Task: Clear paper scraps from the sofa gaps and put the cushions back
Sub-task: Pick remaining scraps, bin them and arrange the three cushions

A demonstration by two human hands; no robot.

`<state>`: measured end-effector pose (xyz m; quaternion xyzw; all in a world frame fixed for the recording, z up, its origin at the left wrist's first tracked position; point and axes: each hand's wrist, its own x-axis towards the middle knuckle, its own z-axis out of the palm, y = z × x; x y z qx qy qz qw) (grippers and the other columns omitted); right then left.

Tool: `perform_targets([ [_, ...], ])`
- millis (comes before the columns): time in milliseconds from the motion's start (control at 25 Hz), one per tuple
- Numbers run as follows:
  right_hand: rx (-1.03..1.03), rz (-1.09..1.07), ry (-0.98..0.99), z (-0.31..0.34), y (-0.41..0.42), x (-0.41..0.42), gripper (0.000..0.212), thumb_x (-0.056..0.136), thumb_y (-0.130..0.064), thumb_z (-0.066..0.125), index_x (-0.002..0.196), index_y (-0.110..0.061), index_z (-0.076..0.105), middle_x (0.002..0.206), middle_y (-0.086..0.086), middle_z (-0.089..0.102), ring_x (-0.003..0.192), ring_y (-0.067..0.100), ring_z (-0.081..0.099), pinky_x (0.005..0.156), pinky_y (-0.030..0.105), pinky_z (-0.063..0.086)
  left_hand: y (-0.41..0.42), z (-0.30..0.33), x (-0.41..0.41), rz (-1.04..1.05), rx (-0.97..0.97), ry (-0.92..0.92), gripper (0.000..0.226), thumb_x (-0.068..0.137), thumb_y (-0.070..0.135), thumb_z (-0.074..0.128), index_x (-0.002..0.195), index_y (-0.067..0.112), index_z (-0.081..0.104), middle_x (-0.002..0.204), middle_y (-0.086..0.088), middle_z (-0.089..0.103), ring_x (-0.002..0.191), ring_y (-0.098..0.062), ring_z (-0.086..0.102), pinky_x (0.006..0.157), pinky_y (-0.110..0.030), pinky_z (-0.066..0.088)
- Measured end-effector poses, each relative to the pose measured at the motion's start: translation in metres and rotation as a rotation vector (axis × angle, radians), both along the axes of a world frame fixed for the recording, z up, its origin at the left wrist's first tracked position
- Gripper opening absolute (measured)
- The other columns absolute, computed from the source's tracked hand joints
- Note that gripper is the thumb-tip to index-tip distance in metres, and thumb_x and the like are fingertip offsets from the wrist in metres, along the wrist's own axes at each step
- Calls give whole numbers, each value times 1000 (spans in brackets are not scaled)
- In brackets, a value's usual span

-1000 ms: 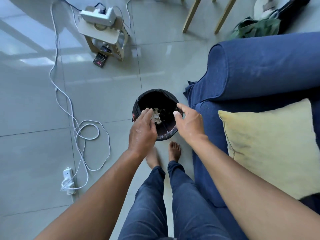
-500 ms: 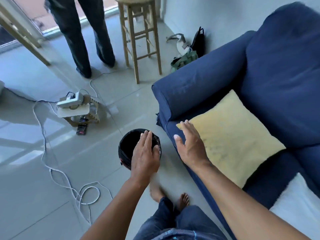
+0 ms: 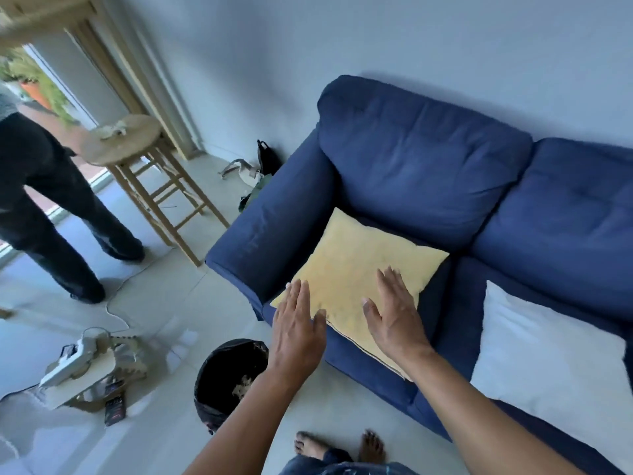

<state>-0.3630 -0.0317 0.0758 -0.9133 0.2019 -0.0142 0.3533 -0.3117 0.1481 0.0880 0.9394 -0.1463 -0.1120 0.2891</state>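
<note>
A blue sofa [image 3: 424,173] stands against the wall. A yellow cushion [image 3: 356,269] lies flat on its left seat, and a white cushion [image 3: 548,341] lies on the seat to the right. My left hand [image 3: 296,329] is open with fingers stretched, at the yellow cushion's front left corner. My right hand [image 3: 394,311] is open over the cushion's front half; whether it touches the fabric I cannot tell. A black-lined bin [image 3: 229,375] with paper scraps [image 3: 245,387] inside sits on the floor below my left forearm.
A person in dark trousers [image 3: 51,207] stands at the left beside a wooden stool [image 3: 137,156]. A small wooden stand with a white device [image 3: 85,365] and a cable lie on the tiled floor. Bags [image 3: 253,173] rest against the wall by the sofa arm.
Both hands have left the bin and moved up and right onto the yellow cushion. My view has lifted from the floor to the sofa.
</note>
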Motion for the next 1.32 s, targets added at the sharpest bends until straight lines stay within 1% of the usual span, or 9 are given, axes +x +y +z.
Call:
perform_targets([
  [240,-51,-104,-51,22,-54,-42,64,104,-32,47,159,-11,20,169,11,12,157,23,4,127,44,13,-61,24,-7,-117,1,-63,67,106,38,41,161,14,11,169,-2,9,156,-15,1,126,-32,7],
  [400,-59,-190,-52,24,-77,-45,66,103,-33,50,158,-8,23,168,12,16,157,25,7,126,45,16,-86,29,2,-176,6,-68,68,106,38,40,161,14,10,169,-3,7,156,-15,1,126,-30,5],
  [520,-37,-244,-49,22,-80,-28,67,103,-34,50,158,-9,22,168,11,15,157,24,6,126,45,15,-93,25,23,-225,18,-68,68,106,39,40,161,13,11,169,-4,8,156,-16,2,125,-29,5],
  [760,-35,-302,-16,16,-74,34,67,104,-36,47,160,-14,16,169,6,6,157,19,1,127,43,12,-99,7,100,-310,-4,-36,67,106,38,41,161,12,12,169,-4,10,156,-16,5,124,-29,7],
  [960,-76,-367,-20,11,-68,91,66,102,-35,50,159,-12,22,169,6,11,157,20,6,126,45,17,-99,-11,167,-390,-17,3,66,105,36,42,160,12,16,168,-5,14,156,-18,7,125,-31,11],
  [1120,-55,-428,39,7,-68,104,67,104,-36,46,160,-15,15,170,3,5,157,16,-1,127,42,12,-115,-19,199,-427,-4,27,65,105,36,44,159,10,19,167,-7,17,155,-19,11,124,-31,13],
  [1320,10,-474,149,-26,-93,106,68,105,-37,45,160,-16,13,170,3,4,157,16,-1,127,44,14,-143,-40,217,-437,68,70,64,105,34,45,159,9,20,167,-8,20,155,-21,15,125,-35,17],
])
